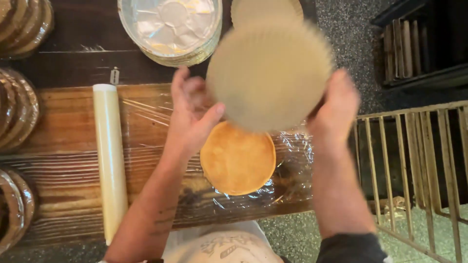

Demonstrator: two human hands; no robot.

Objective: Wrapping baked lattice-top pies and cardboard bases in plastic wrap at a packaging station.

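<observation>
While both hands grip a round tan paper lid by its rim, the left hand at its left edge and the right hand at its right edge, the lid hangs blurred just above a round golden flatbread. That flatbread lies on clear cling film spread over the wooden desk. Beyond the flatbread stands a stack of empty foil pans. Left of the flatbread lies the film roll; wrapped discs line the desk's far left edge. Right of the flatbread the desk ends at a metal rack.
</observation>
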